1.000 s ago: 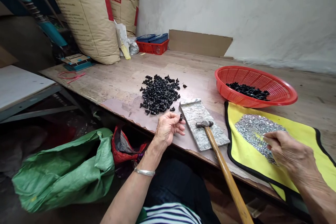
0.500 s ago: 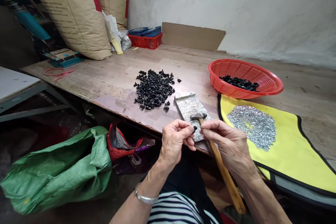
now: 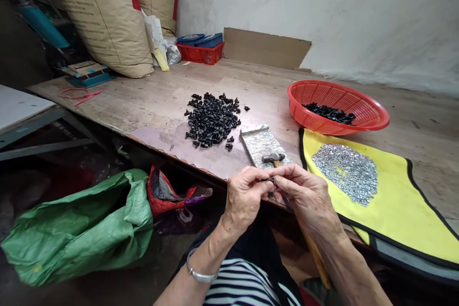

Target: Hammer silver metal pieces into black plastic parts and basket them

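Observation:
My left hand (image 3: 245, 196) and my right hand (image 3: 304, 193) meet over the table's near edge, fingertips pinched together on a small black piece (image 3: 271, 180) that is mostly hidden between them. Just behind the hands lies a hammer (image 3: 273, 158), its head on a speckled metal plate (image 3: 258, 141). A pile of small black parts (image 3: 212, 119) lies on the wooden table (image 3: 161, 100) to the left of the plate. A heap of small silver bits (image 3: 346, 172) rests on a yellow mat (image 3: 401, 210) to the right.
A red mesh basket (image 3: 373, 122) holding more black parts stands behind the mat. Brown paper sacks (image 3: 100, 14), a red crate (image 3: 201, 52) and a cardboard sheet (image 3: 265, 48) line the back. A green bag (image 3: 82, 229) and a red bag (image 3: 161, 196) lie below the table edge.
My right hand left the silver heap and came across to my left hand. Both hands drew back over the table edge and closed their fingertips together on the small black piece.

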`<state>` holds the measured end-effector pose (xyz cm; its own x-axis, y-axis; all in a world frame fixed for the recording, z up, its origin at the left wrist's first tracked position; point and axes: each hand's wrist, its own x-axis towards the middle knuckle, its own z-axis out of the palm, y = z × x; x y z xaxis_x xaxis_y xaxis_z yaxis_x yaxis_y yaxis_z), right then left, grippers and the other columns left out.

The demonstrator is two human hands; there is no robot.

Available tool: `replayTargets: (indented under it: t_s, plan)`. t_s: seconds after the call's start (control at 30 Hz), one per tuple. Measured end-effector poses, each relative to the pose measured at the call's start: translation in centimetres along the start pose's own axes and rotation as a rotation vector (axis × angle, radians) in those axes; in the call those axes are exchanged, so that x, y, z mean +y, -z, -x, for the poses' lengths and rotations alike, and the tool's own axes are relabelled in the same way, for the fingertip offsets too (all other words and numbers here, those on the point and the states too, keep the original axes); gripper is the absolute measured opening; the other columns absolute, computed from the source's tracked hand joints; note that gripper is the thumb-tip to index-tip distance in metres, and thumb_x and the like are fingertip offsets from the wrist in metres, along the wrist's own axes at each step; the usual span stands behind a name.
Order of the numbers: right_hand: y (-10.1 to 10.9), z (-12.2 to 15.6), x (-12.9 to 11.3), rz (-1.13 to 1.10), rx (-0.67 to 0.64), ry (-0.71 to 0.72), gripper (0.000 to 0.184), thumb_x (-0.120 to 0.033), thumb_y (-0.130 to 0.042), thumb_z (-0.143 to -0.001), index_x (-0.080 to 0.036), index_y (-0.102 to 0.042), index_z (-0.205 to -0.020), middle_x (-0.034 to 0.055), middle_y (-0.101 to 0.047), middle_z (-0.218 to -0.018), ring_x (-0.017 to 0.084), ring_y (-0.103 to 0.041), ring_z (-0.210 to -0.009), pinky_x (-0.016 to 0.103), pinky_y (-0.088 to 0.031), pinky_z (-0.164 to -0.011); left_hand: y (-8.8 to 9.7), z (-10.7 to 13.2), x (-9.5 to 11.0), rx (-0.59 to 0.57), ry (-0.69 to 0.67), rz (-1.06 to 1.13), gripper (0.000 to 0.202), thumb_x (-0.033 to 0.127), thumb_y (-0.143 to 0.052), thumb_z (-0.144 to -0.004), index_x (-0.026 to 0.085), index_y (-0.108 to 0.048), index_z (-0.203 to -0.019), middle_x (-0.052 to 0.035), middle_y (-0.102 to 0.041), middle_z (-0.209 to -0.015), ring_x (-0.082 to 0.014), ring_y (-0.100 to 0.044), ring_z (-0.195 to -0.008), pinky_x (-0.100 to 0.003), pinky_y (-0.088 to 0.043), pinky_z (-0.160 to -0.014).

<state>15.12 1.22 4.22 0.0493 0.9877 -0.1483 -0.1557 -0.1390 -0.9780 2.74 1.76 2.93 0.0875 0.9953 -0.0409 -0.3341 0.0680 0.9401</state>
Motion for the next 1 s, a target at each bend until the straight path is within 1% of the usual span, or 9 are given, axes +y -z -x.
replayTargets:
  t_s: [0.13,0.27,0.37,0.47,0.57,0.7,0.8,0.93,1.0]
  plan:
    - [-0.4,0.7,0.4,0.165,0.095,0.167,0.009,-0.027,-0.066,-0.072,-0.019,-0.064,-0.076,-0.0006,-0.061,-0.061,0.010,-0.054,-0.049,0.023,-0.047,-0.047,0.3,0.3,0.1,-0.114,0.080,0.158,0.012,0.023,-0.067,-0.069,0.012,-0.063,-0.072,-0.0015,-0.061,-0.057,-0.0142,-0.060,-0.049,-0.027,-0.053,-0.051]
    - [0.0,1.1,0.7,0.511,0.069,0.560,0.009,-0.019,-0.055,-0.080,-0.021,-0.064,-0.079,0.0025,-0.066,-0.081,0.013,-0.061,-0.068,0.026,-0.051,-0.062,0.6,0.2,-0.2,-0.027,0.234,0.357,0.024,0.025,-0.073,-0.064,0.012,-0.059,-0.078,0.0005,-0.060,-0.056,-0.0126,-0.057,-0.044,-0.029,-0.053,-0.044]
    - [0.5,1.0,1.1,0.747,0.029,0.875,0.018,-0.010,-0.050,-0.081,-0.022,-0.063,-0.085,0.0047,-0.066,-0.086,0.015,-0.062,-0.082,0.029,-0.051,-0.074,0.4,0.4,-0.2,-0.084,0.306,0.373,0.030,0.025,-0.075,-0.061,0.009,-0.061,-0.082,-0.0014,-0.060,-0.055,-0.0131,-0.057,-0.043,-0.029,-0.053,-0.043]
    - [0.6,0.9,1.4,0.806,0.032,0.989,0.020,-0.006,-0.049,-0.081,-0.020,-0.062,-0.085,0.0051,-0.065,-0.083,0.014,-0.062,-0.078,0.028,-0.051,-0.071,-0.2,0.7,-0.2,-0.051,0.338,0.380,0.028,0.023,-0.076,-0.058,0.006,-0.061,-0.075,-0.0042,-0.061,-0.052,-0.0156,-0.060,-0.044,-0.028,-0.053,-0.044]
    - [0.5,1.0,1.4,0.721,0.036,0.911,0.016,-0.008,-0.052,-0.080,-0.020,-0.063,-0.081,0.0043,-0.065,-0.082,0.014,-0.062,-0.076,0.026,-0.051,-0.070,-0.7,1.0,-0.2,-0.009,0.330,0.421,0.028,0.021,-0.077,-0.057,0.008,-0.059,-0.073,-0.0038,-0.061,-0.051,-0.0168,-0.061,-0.044,-0.028,-0.053,-0.043]
    - [1.0,1.2,1.1,0.348,0.116,0.452,0.003,-0.019,-0.063,-0.076,-0.020,-0.065,-0.076,0.0030,-0.066,-0.087,0.015,-0.062,-0.077,0.028,-0.051,-0.070,-0.8,1.0,-0.1,0.062,0.271,0.418,0.025,0.019,-0.076,-0.056,0.009,-0.060,-0.072,-0.0019,-0.062,-0.053,-0.0138,-0.059,-0.043,-0.027,-0.053,-0.043]
    - [1.4,1.0,0.8,0.090,0.130,0.178,0.007,-0.023,-0.069,-0.069,-0.020,-0.067,-0.074,0.0022,-0.067,-0.092,0.012,-0.060,-0.071,0.026,-0.050,-0.065,-0.8,1.0,-0.1,0.116,0.242,0.355,0.023,0.017,-0.075,-0.055,0.009,-0.062,-0.071,-0.0015,-0.062,-0.053,-0.0125,-0.058,-0.041,-0.026,-0.054,-0.043]
    - [1.1,0.9,0.7,0.068,0.099,0.137,0.006,-0.023,-0.072,-0.064,-0.019,-0.068,-0.066,0.0024,-0.067,-0.091,0.015,-0.060,-0.086,0.024,-0.049,-0.074,-1.0,1.0,-0.1,0.138,0.233,0.276,0.021,0.016,-0.075,-0.054,0.007,-0.065,-0.071,-0.0023,-0.063,-0.050,-0.0128,-0.058,-0.040,-0.024,-0.053,-0.044]
    - [0.9,0.9,0.6,0.099,0.102,0.103,0.008,-0.023,-0.073,-0.063,-0.018,-0.069,-0.067,0.0029,-0.068,-0.086,0.015,-0.061,-0.081,0.024,-0.049,-0.071,-1.0,1.0,-0.2,0.150,0.228,0.255,0.020,0.015,-0.075,-0.054,0.007,-0.066,-0.069,-0.0024,-0.063,-0.049,-0.0132,-0.059,-0.040,-0.024,-0.053,-0.043]
